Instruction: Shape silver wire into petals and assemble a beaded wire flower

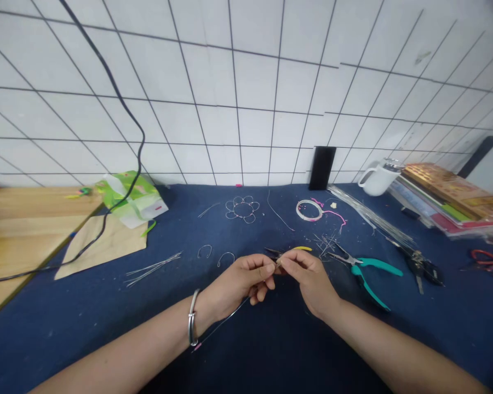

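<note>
Both my hands meet over the dark blue cloth (271,350). My left hand (240,280), with a silver bangle on its wrist, pinches a thin wire (225,322) that runs back under the wrist. My right hand (308,276) is closed on the same wire at its tip, fingertips touching those of the left. Just behind the fingers lies a pair of yellow-handled pliers (290,250). Two small bent wire hoops (216,255) lie to the left of my hands.
A wire flower (242,209), a coil of wire (309,210), teal-handled pliers (367,272), black pliers (419,265) and red scissors (488,262) lie on the cloth. Straight wires (152,269), a green packet (131,198), a white mug (378,177) and stacked books (447,205) stand around.
</note>
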A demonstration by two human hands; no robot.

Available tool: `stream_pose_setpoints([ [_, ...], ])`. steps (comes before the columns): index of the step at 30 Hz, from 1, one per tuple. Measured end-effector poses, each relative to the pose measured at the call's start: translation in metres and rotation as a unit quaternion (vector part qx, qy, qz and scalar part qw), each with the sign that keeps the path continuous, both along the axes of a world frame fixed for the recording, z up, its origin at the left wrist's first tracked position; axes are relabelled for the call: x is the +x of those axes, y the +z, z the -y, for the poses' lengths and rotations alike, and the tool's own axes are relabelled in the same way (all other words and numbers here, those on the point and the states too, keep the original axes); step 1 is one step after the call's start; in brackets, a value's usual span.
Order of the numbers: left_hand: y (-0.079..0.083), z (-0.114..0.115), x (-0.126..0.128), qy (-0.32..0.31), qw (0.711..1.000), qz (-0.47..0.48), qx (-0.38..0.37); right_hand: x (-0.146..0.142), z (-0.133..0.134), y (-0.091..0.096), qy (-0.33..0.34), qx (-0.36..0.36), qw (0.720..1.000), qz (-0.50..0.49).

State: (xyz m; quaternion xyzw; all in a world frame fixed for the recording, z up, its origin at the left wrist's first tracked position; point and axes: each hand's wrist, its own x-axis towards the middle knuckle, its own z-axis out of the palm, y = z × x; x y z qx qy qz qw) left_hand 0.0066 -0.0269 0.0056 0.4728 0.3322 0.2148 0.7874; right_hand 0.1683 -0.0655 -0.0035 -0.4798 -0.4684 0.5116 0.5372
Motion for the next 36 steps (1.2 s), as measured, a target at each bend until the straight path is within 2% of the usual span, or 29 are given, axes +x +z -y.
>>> stream_pose_setpoints([
  [7, -0.011, -0.006, -0.004, -0.001, 1.0, -0.026, -0.003, -0.001, -0.004, -0.013, -0.007, -0.067, 0.997, -0.043],
  [11, -0.014, -0.014, -0.013, -0.02, 1.0, 0.008, -0.007, -0.001, -0.009, -0.015, 0.013, -0.112, 0.99, -0.088],
  [14, -0.012, -0.019, -0.02, -0.037, 0.999, 0.027, -0.011, 0.0, -0.011, -0.013, 0.013, -0.128, 0.986, -0.103],
  [24, -0.001, -0.035, -0.033, -0.073, 0.997, 0.003, 0.009, 0.021, -0.023, -0.013, -0.063, -0.121, 0.977, -0.164],
  [27, 0.001, -0.04, -0.036, -0.053, 0.999, 0.013, 0.002, 0.032, -0.027, -0.013, -0.084, -0.105, 0.971, -0.196],
  [32, 0.006, -0.041, -0.035, 0.073, 0.989, 0.126, 0.039, 0.052, -0.034, -0.007, -0.139, -0.064, 0.954, -0.257],
  [36, 0.017, -0.033, -0.029, 0.121, 0.976, 0.168, 0.066, 0.063, -0.037, 0.0, -0.155, -0.033, 0.941, -0.298],
])
